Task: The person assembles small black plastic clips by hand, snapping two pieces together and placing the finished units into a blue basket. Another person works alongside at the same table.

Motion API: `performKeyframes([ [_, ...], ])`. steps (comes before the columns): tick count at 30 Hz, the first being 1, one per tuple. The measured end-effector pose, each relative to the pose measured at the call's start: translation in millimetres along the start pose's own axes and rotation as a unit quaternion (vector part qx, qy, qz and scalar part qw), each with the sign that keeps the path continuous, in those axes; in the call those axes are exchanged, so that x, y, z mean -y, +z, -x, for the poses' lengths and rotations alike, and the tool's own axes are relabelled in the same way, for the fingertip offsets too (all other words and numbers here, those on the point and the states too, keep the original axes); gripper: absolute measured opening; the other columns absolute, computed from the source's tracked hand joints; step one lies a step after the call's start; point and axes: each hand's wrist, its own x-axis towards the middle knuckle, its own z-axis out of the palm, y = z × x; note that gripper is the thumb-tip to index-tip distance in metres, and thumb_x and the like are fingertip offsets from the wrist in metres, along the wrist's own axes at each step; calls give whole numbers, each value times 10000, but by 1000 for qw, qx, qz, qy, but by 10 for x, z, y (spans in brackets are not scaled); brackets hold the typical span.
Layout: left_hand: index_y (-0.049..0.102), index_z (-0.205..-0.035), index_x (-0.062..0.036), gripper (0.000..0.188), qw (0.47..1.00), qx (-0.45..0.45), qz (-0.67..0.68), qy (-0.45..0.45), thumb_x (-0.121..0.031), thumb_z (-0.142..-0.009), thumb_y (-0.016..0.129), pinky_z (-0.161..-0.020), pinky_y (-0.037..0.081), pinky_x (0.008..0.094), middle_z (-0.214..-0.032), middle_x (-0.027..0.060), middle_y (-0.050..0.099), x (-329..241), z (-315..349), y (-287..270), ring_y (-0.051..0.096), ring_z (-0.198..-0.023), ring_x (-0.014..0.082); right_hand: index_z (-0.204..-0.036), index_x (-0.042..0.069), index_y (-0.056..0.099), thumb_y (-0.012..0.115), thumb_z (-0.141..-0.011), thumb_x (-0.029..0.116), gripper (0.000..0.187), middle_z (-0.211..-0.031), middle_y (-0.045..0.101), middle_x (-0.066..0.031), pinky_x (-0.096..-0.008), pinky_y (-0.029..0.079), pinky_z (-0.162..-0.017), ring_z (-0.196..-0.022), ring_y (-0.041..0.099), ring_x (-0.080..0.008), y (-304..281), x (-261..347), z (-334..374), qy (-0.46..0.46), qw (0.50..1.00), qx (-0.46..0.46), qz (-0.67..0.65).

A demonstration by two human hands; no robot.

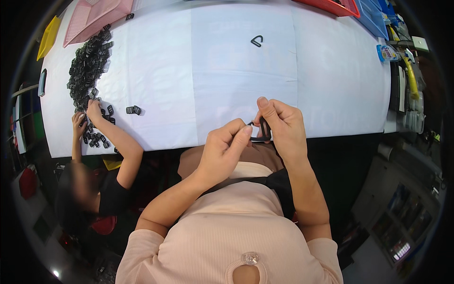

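Note:
Just over the near edge of the white table [161,104], both my hands grip one small black plastic hook-like piece [266,128]. My left hand [224,150] pinches one end between thumb and fingers. My right hand [283,125] has its fingers curled around the other side, with the thumb pointing up. The fingers cover part of the piece, so its full shape is hidden. Farther off on the table lies a single black triangular hook [257,41], apart from both hands.
At the left, a person's hands [93,111] work at a long heap of black buckles [89,66]. A few buckles [134,110] lie apart. Pink [97,19], red [347,6] and blue [371,19] baskets stand along the far side. A spray bottle [411,78] is at the right.

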Motion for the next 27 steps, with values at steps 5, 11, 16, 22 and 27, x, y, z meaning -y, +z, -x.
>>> performKeyframes([
  [5, 496, -724, -39, 284, 998, -21, 40, -46, -216, -943, 463, -565, 299, 197, -659, -46, 447, 4, -141, -107, 351, -623, 31, -944, -23, 613, 585, -852, 103, 158, -714, 580, -38, -214, 448, -648, -661, 538, -83, 82, -119, 92, -105, 993, -8, -45],
  [11, 499, -719, -34, 276, 1000, 22, 15, 3, -205, -935, 479, -544, 298, 199, -641, -40, 448, 19, -106, -17, 347, -609, 31, -771, -14, 594, 560, -893, 226, 271, -631, 541, -22, -205, 392, -496, -582, 518, -73, 112, -68, -9, -46, 996, -63, -39],
  [16, 504, -710, -27, 304, 997, 28, 62, -36, -221, -941, 471, -525, 322, 206, -621, -19, 480, 1, -132, -66, 368, -575, 40, -677, -5, 589, 542, -893, 309, 384, -506, 509, -42, -229, 372, -482, -503, 488, -85, -110, -128, -158, -36, 993, -97, 55],
  [22, 534, -735, -30, 328, 998, 33, 53, -27, -257, -953, 440, -555, 337, 207, -633, -17, 501, -7, -165, -197, 389, -598, 47, -876, 43, 667, 657, -666, -32, 223, -847, 592, -80, -320, 483, -666, -680, 558, -221, -125, -138, -8, -409, 864, -155, 251],
  [27, 586, -830, -18, 414, 995, 39, 78, -39, -325, -974, 348, -573, 357, 213, -694, 6, 547, -50, -154, -239, 424, -625, 62, -815, 46, 684, 681, -610, -5, 211, -822, 578, -74, -342, 495, -616, -709, 566, -222, -127, -266, -17, -605, 708, -145, 335],
])
